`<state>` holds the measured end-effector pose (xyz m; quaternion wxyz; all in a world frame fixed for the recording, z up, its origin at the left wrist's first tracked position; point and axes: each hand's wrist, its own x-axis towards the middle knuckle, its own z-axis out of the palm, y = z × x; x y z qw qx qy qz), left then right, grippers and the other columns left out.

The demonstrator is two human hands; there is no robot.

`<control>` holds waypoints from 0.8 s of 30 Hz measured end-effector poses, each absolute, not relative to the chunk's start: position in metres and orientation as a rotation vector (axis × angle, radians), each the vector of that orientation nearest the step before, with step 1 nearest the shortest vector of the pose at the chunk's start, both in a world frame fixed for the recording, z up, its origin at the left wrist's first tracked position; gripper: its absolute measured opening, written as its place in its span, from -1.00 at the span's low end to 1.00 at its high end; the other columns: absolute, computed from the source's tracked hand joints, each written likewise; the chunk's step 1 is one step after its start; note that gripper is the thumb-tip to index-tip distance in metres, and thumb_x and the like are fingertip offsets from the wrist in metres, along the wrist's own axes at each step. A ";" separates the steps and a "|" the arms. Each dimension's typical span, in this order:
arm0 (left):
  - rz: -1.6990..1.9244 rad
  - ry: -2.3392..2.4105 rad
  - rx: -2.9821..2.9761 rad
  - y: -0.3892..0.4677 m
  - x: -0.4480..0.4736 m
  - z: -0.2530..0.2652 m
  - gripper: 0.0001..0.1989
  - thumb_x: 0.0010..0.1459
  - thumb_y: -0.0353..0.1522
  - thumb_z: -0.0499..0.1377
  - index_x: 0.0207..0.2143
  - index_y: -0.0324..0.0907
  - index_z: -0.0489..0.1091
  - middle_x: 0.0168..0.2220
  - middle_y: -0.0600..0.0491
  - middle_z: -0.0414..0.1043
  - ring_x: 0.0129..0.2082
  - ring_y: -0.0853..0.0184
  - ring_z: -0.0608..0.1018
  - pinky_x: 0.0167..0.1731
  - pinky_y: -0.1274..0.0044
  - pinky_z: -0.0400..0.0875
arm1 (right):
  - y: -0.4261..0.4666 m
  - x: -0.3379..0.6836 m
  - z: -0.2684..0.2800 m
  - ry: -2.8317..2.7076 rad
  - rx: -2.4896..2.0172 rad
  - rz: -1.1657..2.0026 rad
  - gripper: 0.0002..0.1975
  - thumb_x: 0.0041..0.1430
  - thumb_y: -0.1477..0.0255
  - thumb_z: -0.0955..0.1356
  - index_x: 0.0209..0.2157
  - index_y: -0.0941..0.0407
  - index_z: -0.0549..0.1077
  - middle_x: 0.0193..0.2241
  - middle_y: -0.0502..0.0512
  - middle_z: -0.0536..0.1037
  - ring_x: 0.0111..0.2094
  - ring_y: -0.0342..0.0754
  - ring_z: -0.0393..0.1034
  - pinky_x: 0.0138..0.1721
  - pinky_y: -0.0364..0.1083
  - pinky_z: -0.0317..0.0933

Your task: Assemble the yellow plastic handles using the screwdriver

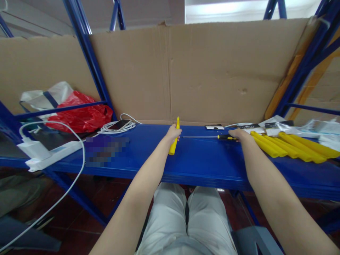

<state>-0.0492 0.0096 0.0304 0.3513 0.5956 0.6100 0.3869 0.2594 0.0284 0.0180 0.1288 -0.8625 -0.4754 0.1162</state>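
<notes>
My left hand [173,134] is closed around a yellow tapered tube-like piece [174,145], its narrow tip pointing up and its wide end down over the blue shelf [202,163]. My right hand [237,134] grips a screwdriver [225,137] by its black and yellow handle. The long thin shaft points left, its tip close to the yellow piece beside my left fingers; whether it touches cannot be made out. Right of my right hand lie several similar yellow pieces [292,147] in a row.
Clear plastic bags [318,132] and a small white-and-black flat item [214,127] lie at the back right. On the left are a phone [120,124] on coiled white cable, a red bag [82,112] and a white power strip [55,154]. Cardboard [207,71] walls the back.
</notes>
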 end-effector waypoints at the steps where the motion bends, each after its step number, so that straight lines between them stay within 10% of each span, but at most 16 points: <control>1: 0.978 1.603 1.600 0.011 -0.049 0.029 -0.50 0.14 -0.52 0.05 0.15 -0.23 0.15 -0.33 -0.02 0.44 -0.66 0.51 0.37 -0.61 0.62 0.32 | 0.027 0.258 0.019 -1.379 -2.519 0.330 -0.52 0.16 0.32 0.18 -0.01 0.30 0.43 -0.15 0.36 0.51 -0.27 0.11 0.46 -0.32 -0.01 0.32; 11: 0.749 1.644 2.222 0.008 -0.044 0.012 -0.35 0.06 -0.57 0.12 0.20 0.01 0.23 0.11 -0.01 0.36 0.06 0.19 0.44 0.02 0.44 0.31 | 0.011 0.243 0.029 -1.415 -2.581 0.140 -0.50 0.10 0.37 0.23 0.04 0.31 0.41 -0.01 0.46 0.43 0.02 0.21 0.35 -0.08 0.04 0.27; 24: 0.619 1.577 2.442 -0.005 -0.032 0.014 -0.41 0.07 -0.58 0.08 0.15 -0.03 0.30 0.06 -0.05 0.40 0.09 0.16 0.41 0.10 0.39 0.24 | 0.015 0.212 0.020 -1.907 -2.347 -0.080 -0.49 0.15 0.49 0.17 0.13 0.01 0.36 0.19 0.21 0.26 0.22 0.22 0.03 0.14 0.32 -0.08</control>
